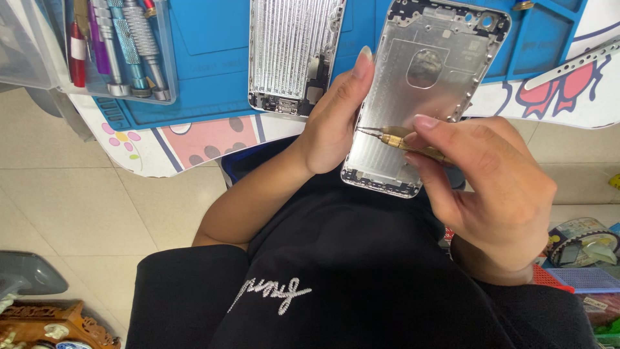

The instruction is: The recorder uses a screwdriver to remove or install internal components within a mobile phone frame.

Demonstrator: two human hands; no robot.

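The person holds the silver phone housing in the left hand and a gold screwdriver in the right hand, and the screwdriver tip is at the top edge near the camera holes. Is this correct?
Not quite. In the head view, the gold screwdriver in the right hand has its tip at the left side edge of the silver phone housing, about midway down, beside the left hand, not near the camera holes.

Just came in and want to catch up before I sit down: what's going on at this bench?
A person seated at the bench holds a bare silver phone housing in the left hand, inner side up. The right hand has a brass-coloured precision screwdriver, its tip at the housing's left edge. A second housing lies on the blue work mat, beside a clear case of screwdrivers.
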